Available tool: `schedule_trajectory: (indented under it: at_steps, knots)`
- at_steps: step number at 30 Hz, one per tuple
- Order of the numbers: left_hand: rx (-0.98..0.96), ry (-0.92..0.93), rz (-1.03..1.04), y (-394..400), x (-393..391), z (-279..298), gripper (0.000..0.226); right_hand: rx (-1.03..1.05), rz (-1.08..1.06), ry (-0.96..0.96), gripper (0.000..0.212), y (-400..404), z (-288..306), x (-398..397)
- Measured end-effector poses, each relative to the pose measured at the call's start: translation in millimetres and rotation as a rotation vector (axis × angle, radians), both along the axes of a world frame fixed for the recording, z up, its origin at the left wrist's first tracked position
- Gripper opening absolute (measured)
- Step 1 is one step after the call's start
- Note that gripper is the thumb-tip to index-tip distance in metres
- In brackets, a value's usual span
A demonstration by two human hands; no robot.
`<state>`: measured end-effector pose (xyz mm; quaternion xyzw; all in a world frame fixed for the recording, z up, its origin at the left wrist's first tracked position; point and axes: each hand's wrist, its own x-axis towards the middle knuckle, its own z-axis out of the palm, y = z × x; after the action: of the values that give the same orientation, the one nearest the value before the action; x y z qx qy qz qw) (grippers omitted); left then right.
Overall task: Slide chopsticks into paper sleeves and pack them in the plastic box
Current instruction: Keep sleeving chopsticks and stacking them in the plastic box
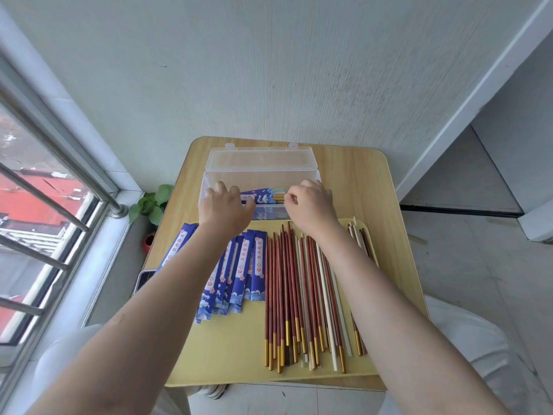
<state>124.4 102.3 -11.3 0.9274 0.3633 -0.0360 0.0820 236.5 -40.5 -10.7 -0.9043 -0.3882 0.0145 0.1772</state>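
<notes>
Chopsticks (pixel 276 195) in a blue paper sleeve (pixel 259 196) are lying inside the clear plastic box (pixel 260 175), and I am reaching both hands in.

My left hand (pixel 225 206) is curling over the sleeve's left end; my right hand (pixel 309 205) is pinching at the tips. Loose sleeves (pixel 239 271) on the surface (pixel 344 166) are showing red Chinese characters I cannot read.

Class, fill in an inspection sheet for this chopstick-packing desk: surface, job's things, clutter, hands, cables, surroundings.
Surface: light wooden table bearing a yellow tray.
Job's things: clear plastic box, lid open, sleeved chopsticks inside; blue printed paper sleeves and loose red, gold-tipped and white chopsticks on the tray.
Clutter: dark phone-like thing at the table's left edge.
Hands: left hand and right hand at the box, fingers curled; grip unclear.
Cables: nothing seen.
Surroundings: barred window, green potted plant, white wall.
</notes>
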Motion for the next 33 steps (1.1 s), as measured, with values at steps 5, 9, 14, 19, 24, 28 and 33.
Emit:
schedule_trajectory:
  at_steps: [5,9,14,19,24,28,33]
  knots:
    - [0.095,-0.284,-0.052,-23,-9,10,0.031,0.204,-0.120,0.029,0.009,-14,9,-11]
    - [-0.144,-0.172,0.045,-54,-23,5,0.026,-0.178,-0.050,0.328,0.022,-29,13,-32]
    - [-0.137,0.173,0.005,-72,-55,-18,0.030,-0.565,0.048,0.459,0.046,-41,-10,-73]
    - [-0.193,0.094,0.064,-84,-68,-26,0.041,-0.383,-0.066,0.346,0.037,-55,-23,-91]
    - [-0.222,-0.051,0.127,-83,-73,-22,0.010,-0.243,-0.131,0.319,0.025,-66,-25,-97]
    - [-0.242,-0.148,0.218,-80,-74,-20,0.010,-0.177,-0.166,0.385,0.018,-69,-28,-98]
    - [-0.579,-0.443,0.328,-83,-78,-10,0.035,-0.033,-0.184,0.493,0.015,-76,-24,-95]
